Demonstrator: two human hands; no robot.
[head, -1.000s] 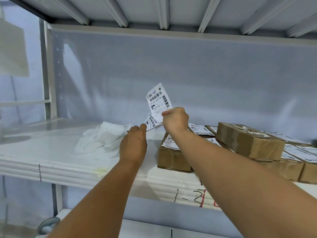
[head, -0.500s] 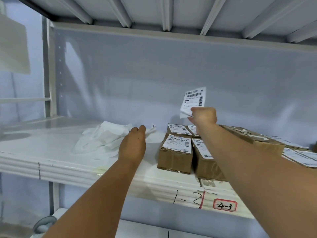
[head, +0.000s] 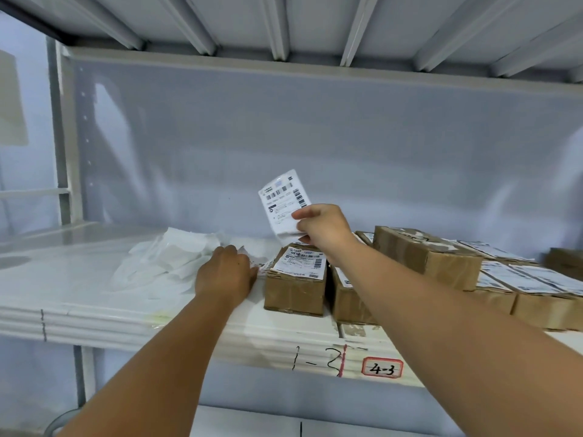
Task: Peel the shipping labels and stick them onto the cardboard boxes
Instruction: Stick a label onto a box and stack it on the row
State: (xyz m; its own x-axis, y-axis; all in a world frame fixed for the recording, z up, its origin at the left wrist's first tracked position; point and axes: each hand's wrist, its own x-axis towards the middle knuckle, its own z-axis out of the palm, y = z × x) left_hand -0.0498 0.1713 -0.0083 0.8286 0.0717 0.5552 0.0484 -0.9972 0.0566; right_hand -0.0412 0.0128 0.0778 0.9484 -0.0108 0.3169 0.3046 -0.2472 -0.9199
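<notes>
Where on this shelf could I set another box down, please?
Bare shelf lies far left, between the upright post and the backing-paper pile. Rightward from the left hand, cardboard boxes sit packed together; the right hand holds a shipping label above them.

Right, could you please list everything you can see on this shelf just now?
shipping label: one, white with black barcodes, held up above the boxes
cardboard boxes: at least six, brown, most labelled on top, right part of the shelf
paper pile: one, white, crumpled, left of the boxes
shelf: one, white, front edge marked 1-2
tag: one, red-framed, reads 4-3, on the shelf edge
left hand: one, resting at the paper pile's edge
right hand: one, pinching the label's lower edge
</notes>
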